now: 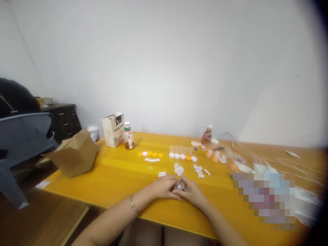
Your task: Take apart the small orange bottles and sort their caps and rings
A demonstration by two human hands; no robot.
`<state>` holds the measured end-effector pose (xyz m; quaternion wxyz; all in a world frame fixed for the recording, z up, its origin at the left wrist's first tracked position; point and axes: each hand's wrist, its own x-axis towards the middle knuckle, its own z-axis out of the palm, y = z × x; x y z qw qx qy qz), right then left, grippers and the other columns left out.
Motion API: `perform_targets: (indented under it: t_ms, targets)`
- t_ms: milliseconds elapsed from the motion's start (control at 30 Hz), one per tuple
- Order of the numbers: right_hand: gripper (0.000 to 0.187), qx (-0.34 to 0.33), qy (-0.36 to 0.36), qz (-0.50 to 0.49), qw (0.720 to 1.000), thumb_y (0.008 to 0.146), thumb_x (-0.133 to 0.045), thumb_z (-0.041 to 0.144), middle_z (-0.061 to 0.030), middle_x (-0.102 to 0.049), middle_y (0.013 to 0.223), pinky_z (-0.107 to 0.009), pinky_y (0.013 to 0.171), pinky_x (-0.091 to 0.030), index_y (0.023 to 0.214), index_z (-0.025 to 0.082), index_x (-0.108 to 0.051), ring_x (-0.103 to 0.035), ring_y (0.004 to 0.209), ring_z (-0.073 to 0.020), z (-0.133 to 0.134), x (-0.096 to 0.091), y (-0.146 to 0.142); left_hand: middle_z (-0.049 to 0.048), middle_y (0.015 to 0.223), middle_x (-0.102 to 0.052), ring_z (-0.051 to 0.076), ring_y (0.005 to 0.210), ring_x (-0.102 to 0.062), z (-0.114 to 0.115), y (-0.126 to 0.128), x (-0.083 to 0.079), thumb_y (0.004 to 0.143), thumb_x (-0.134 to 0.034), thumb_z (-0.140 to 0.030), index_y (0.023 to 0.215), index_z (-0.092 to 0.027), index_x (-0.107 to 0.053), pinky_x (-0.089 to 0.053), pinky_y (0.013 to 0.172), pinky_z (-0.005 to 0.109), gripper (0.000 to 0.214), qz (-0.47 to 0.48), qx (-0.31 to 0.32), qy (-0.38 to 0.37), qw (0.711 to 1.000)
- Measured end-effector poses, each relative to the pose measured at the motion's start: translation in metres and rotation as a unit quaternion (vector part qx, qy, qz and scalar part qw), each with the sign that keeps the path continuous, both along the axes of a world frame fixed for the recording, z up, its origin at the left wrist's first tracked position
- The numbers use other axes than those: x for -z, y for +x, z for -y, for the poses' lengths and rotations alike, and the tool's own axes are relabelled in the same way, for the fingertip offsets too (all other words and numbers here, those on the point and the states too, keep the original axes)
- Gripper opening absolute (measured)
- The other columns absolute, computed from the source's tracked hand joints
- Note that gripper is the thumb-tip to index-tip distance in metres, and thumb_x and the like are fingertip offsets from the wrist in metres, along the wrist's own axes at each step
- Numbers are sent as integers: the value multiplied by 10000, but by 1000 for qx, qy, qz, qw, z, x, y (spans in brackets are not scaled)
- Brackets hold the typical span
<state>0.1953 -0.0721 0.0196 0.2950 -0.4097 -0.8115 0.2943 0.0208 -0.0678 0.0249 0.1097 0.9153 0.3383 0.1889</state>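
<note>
My left hand (164, 188) and my right hand (191, 193) meet over the yellow table (102, 174), near its front edge. Between them they hold a small clear plastic part (179, 186), partly hidden by my fingers. A metal bracelet (134, 204) circles my left wrist. Just ahead of my hands lie small white perforated pieces (178, 169), with more (198, 171) to the right. Farther back stand rows of yellow and white bottle caps (181, 156) and tan rings (180, 149).
A drink bottle (128, 136) and a printed paper bag (112, 130) stand at the back left, and a brown paper bag (73, 153) lies at the left end. White cables (289, 167) lie at the right beside a pixelated patch (263, 200). A chair (23, 136) stands left.
</note>
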Motion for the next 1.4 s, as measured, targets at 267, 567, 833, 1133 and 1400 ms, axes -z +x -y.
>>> perform_targets:
  t_ms: [267, 567, 833, 1133, 1400]
  targets:
    - [272, 42, 31, 25, 998, 706, -583, 424, 45, -561, 599, -223, 510, -361, 770, 221, -412, -519, 546, -136, 1, 2, -5, 37, 794, -550, 169, 734, -524, -6, 3, 11, 679, -623, -468, 799, -153, -513, -383, 628, 223, 355, 9, -13, -13, 1000]
    - [426, -14, 68, 14, 997, 685, -573, 261, -42, -563, 935, -282, 709, -422, 1046, 207, -354, -551, 822, -184, 11, -7, -1, 29, 816, -566, 149, 709, -524, -12, -6, 9, 657, -637, -325, 877, -147, -524, -380, 616, 212, 305, 22, 29, -52, 998]
    - [349, 8, 90, 53, 995, 692, -561, 269, -33, -575, 869, -288, 680, -408, 997, 208, -403, -544, 779, -190, 9, -7, -2, 24, 811, -561, 148, 716, -519, -13, -5, 8, 663, -639, -327, 890, -152, -520, -375, 615, 211, 310, 24, 20, -45, 999]
    - [275, 31, 86, 60, 994, 714, -552, 294, -31, -583, 816, -294, 669, -414, 953, 201, -453, -545, 737, -188, 11, -11, -3, 19, 768, -544, 147, 693, -508, -11, -6, 4, 661, -647, -349, 790, -146, -517, -354, 580, 209, 273, 12, -12, -43, 999]
    - [207, 18, 95, 76, 992, 750, -525, 311, -30, -592, 804, -285, 656, -408, 924, 201, -499, -538, 738, -190, 11, -14, -4, 13, 760, -549, 131, 674, -497, -13, -6, 7, 660, -636, -356, 794, -144, -512, -351, 576, 206, 280, 21, -6, -47, 999]
